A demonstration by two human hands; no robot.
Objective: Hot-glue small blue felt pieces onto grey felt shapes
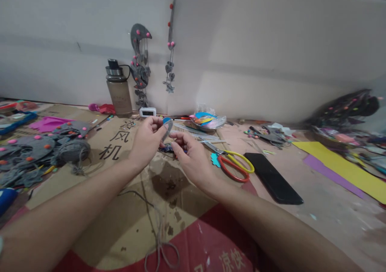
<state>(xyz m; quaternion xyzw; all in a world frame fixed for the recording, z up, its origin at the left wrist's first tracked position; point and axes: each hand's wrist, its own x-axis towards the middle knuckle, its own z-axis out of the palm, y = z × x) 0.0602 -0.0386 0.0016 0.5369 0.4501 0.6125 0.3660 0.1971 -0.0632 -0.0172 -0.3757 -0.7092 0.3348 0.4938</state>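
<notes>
Left hand (149, 137): thumb and fingers pinched on small grey felt piece with blue patch (168, 128). Right hand (193, 155): fingers curled, thumb near fingertips; can't tell if anything held. Felt piece just up and left of right fingertips, long axis near upright, top leaning right; left hand nearer, gripping it. Cardboard (120, 219) below. Scissors (221, 153) just right of right hand, phone (273, 178) beyond. Yarn ball (72, 150) off left, bottle (120, 97) behind.

Dim, greyish light; blurred edges.
</notes>
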